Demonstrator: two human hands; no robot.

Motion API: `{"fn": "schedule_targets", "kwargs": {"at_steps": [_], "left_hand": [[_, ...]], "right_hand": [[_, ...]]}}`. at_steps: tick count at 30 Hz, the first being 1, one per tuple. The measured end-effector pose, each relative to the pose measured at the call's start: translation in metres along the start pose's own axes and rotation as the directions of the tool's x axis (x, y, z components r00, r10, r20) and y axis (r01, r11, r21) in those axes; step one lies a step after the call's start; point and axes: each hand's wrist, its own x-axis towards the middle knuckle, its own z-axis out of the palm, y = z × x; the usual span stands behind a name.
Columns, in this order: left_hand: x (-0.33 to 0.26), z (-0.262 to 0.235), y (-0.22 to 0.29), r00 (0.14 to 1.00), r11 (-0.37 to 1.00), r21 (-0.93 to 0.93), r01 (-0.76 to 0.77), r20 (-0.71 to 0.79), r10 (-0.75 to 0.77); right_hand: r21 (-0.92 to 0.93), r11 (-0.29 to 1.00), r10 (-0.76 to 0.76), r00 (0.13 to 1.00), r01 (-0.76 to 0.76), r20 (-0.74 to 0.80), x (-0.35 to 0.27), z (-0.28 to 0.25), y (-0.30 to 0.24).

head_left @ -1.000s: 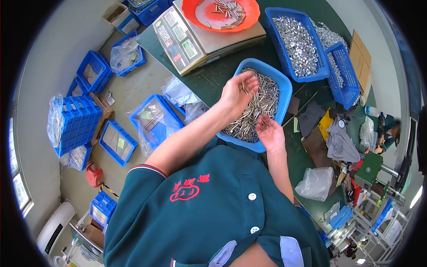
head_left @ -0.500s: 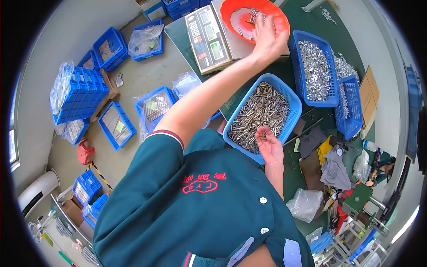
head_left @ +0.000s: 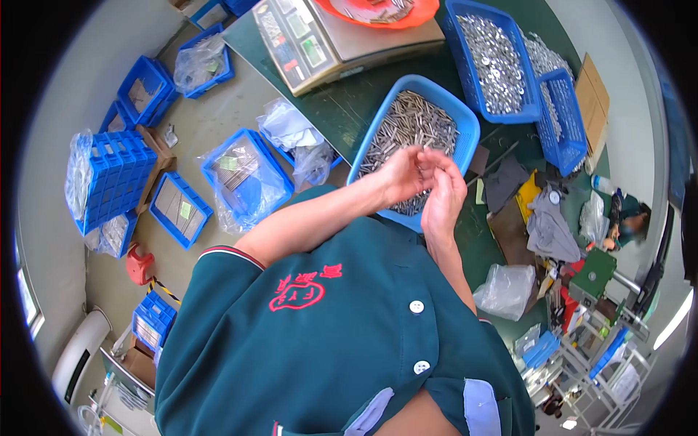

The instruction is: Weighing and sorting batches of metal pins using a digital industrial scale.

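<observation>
Silvery metal pins point(head_left: 414, 120) lie heaped in a light-blue basket point(head_left: 470, 138) as a worker's two hands meet over its near half. The left hand point(head_left: 402, 176) has its fingers curled inward; the right hand point(head_left: 443, 200) is cupped toward it. Whether either pinches any pins, or whether the fingertips touch, cannot be told. The work appears only part done: some pins are in the red bowl point(head_left: 414, 18) on the scale point(head_left: 363, 47), beyond the basket and slightly left, while the basket is well filled. The bowl's far side is out of frame. Red embroidered characters and an outlined emblem mark the dark green shirt point(head_left: 349, 327), nearer than the basket. The scale's panel printing and the pale green slip point(head_left: 229, 163) left of the basket are too small to read.
</observation>
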Motion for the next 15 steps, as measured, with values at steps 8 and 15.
{"fn": "schedule_targets", "kwargs": {"at_steps": [8,15], "left_hand": [[-0.02,0.015,0.003,0.994,0.992,-0.104,0.07,0.096,-0.06],[-0.012,0.014,0.004,0.974,0.959,-0.255,0.127,0.214,-0.072]], "right_hand": [[0.168,0.984,0.052,0.999,-0.052,0.01,-0.001,-0.001,-0.024],[0.047,0.996,-0.078,0.99,0.073,0.118,-0.002,-0.002,-0.027]]}}
